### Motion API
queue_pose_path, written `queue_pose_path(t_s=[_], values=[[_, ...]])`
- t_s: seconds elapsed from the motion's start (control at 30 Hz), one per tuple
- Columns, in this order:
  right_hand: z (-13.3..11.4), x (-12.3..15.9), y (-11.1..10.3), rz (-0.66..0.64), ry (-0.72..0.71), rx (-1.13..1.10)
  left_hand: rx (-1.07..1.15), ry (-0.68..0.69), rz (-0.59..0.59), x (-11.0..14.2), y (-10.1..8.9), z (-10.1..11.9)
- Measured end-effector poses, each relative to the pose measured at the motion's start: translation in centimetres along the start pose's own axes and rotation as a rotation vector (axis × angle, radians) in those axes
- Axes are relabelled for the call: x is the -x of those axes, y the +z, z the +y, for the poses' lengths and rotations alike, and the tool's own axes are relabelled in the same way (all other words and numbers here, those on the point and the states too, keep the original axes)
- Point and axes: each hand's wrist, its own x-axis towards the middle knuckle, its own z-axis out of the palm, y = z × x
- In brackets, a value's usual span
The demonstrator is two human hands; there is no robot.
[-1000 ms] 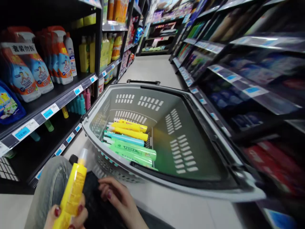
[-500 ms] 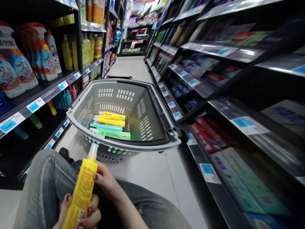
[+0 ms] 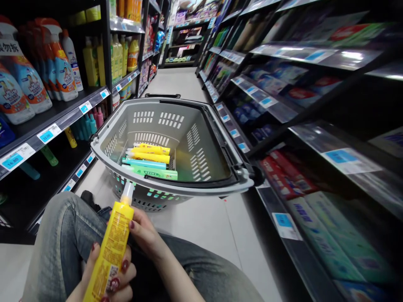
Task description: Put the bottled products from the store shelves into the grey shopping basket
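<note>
A yellow squeeze bottle (image 3: 108, 247) with a clear pointed nozzle cap (image 3: 127, 192) is held in front of my knees, tilted with its tip up and away from me. The fingers of my left hand (image 3: 125, 274) wrap round its lower half, beside a printed code on the label. Higher up, my right hand (image 3: 144, 235) grips the bottle's right side near the shoulder; some of its fingers are hidden behind it. Just beyond the tip stands a grey shopping basket (image 3: 195, 191). Inside it lie yellow bottles (image 3: 149, 157), a blue bottle (image 3: 146, 163) and a green bottle (image 3: 157, 173), side by side.
Left, a shelf (image 3: 28, 134) holds orange spray bottles (image 3: 61, 67), with similar slim bottles (image 3: 90, 123) on the level below. Right, a shelf unit (image 3: 283, 226) carries boxed goods (image 3: 333, 235) close to the basket. Tiled floor (image 3: 179, 82) runs down the aisle.
The view has shifted slightly, so the basket and shelves sit a little differently in the picture. Both hands keep their hold on the yellow squeeze bottle.
</note>
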Motion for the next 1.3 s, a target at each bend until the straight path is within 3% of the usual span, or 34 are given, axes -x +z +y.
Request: queue_pose_path(t_s=[0.1, 0.33, 1.13, 1.2, 1.3], values=[[0.0, -0.2, 0.0, 0.046, 0.002, -0.015, -0.04, 0.007, 0.024, -0.4, 0.4, 0.3], [0.4, -1.1, -0.1, 0.143, 0.058, -0.037, 0.003, 0.019, 0.255, -0.2, 0.4, 1.3], [0.6, -1.0, -0.1, 0.125, 0.145, -0.141, -0.066, -0.008, 0.382, -0.1, 0.4, 1.6], [0.4, -0.9, 0.0, 0.124, 0.151, -0.145, -0.17, -0.027, 0.448, -0.2, 0.4, 1.4], [0.2, -0.8, 0.3, 0.128, 0.128, -0.149, -0.577, 0.005, 0.733, -0.2, 0.1, 0.9]])
